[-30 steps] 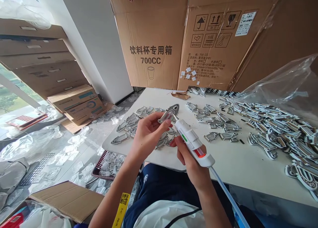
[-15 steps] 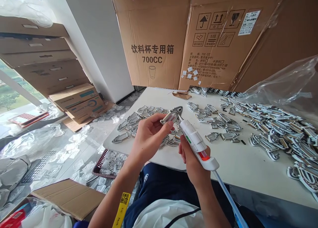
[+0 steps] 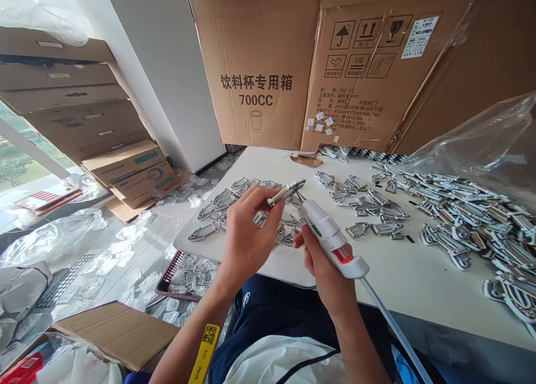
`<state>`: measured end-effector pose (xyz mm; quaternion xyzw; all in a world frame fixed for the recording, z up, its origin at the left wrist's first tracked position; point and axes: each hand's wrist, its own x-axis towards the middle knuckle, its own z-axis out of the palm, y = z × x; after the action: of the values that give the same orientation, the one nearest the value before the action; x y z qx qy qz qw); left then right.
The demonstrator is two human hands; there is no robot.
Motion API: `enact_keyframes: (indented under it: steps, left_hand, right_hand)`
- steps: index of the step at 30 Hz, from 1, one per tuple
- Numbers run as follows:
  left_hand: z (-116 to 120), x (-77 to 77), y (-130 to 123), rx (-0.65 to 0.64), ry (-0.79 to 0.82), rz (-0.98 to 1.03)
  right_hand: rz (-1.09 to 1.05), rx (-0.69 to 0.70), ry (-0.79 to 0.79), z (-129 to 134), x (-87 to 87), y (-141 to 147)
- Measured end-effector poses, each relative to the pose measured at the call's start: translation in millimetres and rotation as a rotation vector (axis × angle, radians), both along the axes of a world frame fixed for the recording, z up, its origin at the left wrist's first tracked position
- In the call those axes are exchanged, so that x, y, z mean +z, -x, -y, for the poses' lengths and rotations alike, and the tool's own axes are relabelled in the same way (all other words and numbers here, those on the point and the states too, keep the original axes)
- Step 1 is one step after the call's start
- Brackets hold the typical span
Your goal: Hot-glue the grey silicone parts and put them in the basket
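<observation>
My left hand (image 3: pixel 251 223) pinches a narrow silver metal badge (image 3: pixel 287 193) between thumb and fingertips, turned edge-on. My right hand (image 3: pixel 323 265) grips a white hot glue gun (image 3: pixel 329 233), whose metal nozzle (image 3: pixel 301 201) points up and left, close beside the badge. I cannot tell whether the nozzle touches it. Similar grey-and-silver badges (image 3: pixel 204 231) lie scattered under and around my hands on a white table (image 3: pixel 402 275), with a much larger heap (image 3: pixel 469 216) to the right.
A clear plastic bag (image 3: pixel 473 138) lies at the table's far right, before large cardboard boxes (image 3: pixel 259 66). A red basket (image 3: pixel 188 275) holding more badges sits below the table's left edge. The glue gun's cord (image 3: pixel 393 334) runs down right. Plastic wrappers litter the floor.
My left hand has rotated the badge from showing its face to edge-on. The glue gun has shifted slightly left, and its nozzle stays beside the badge.
</observation>
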<state>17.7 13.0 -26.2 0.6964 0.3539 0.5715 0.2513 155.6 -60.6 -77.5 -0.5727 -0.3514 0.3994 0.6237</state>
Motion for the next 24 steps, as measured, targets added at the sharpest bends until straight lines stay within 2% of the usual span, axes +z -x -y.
enact_keyframes:
  steps: [4,9,13,16,20,24]
  left_hand:
    - [-2,1.6,2,0.056,-0.127,-0.114]
    - [-6,-0.6,4,0.043,-0.065,-0.122]
    - [-15,-10.7,1,-0.008,0.091,-0.002]
    - [-22,-13.9,1,-0.111,0.26,0.119]
    - [-27,-8.6,6,-0.2,0.413,0.303]
    - [-28,-3.3,12,-0.293,0.496,0.375]
  right_hand:
    - [-0.083,0.028,0.006,1,3.1,-2]
    - [-0.102,0.064,0.02,0,-1.3,-9]
    - [-0.061,0.073,0.018,-3,-2.3,-10]
    - [-0.05,0.076,-0.002,-3,0.1,-8]
    - [-0.099,0.057,-0.068,2,4.0,-6]
    - [-0.111,0.137,-0.093,7,6.2,-7]
